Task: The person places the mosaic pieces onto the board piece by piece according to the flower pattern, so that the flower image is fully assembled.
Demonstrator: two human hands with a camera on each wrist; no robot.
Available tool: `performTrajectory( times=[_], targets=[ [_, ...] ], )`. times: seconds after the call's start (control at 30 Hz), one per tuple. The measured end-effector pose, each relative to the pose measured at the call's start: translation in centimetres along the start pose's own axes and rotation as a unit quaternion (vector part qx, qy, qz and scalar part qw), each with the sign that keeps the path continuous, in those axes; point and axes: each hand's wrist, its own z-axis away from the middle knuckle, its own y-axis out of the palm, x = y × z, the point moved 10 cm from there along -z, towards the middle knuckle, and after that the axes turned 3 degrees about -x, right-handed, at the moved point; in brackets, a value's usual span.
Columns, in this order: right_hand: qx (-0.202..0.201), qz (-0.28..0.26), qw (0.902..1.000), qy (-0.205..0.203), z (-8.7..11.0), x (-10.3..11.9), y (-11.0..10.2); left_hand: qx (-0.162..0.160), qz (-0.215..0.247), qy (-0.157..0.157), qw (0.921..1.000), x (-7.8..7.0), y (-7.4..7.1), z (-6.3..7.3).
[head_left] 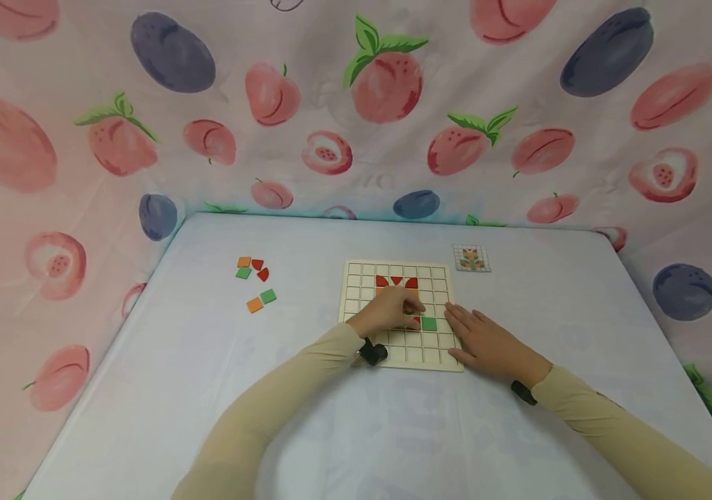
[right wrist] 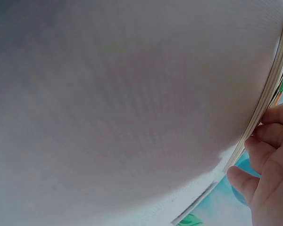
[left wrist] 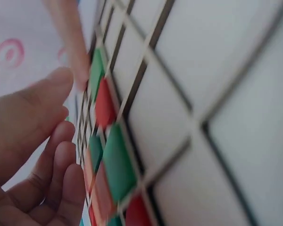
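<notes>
No lettering, number, brand or label can be read in any of the views. The small card on the far right of the table carries a printed grid with a coloured figure, too small to make out any writing. On the fruit-patterned backdrop, faint grey marks above the far edge of the table cannot be read as letters, and a dark line drawing at the top is cut off. The board shows plain grid lines.
</notes>
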Motion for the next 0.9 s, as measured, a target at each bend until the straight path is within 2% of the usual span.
performTrajectory(
  times=[0.2, 0.33, 0.43, 0.67, 0.8, 0.9],
  targets=[
    [0.010, 0.002, 0.9999, 0.011, -0.1, 0.1, 0.0, 0.004, 0.044, 0.004, 0.9990, 1.9, -3.0, 1.5],
    [0.007, 0.002, 0.9999, 0.011, -0.1, 0.2, -0.1, -0.010, 0.033, 0.021, 0.9992, 3.7, -5.9, 3.0],
    [0.008, 0.003, 0.9998, 0.015, -0.1, 0.2, -0.1, -0.032, 0.026, 0.024, 0.9989, 5.1, -8.4, 4.3],
    [0.008, 0.006, 0.9998, 0.017, -0.1, 0.1, -0.1, -0.096, 0.030, -0.001, 0.9949, 8.8, -13.8, 7.9],
    [0.006, 0.007, 0.9998, 0.015, -0.1, 0.2, -0.2, -0.121, 0.031, -0.020, 0.9920, 10.6, -16.1, 10.0],
    [0.007, 0.006, 0.9998, 0.015, -0.1, 0.1, 0.0, -0.135, 0.030, -0.046, 0.9894, 12.4, -17.3, 11.5]
  ],
)
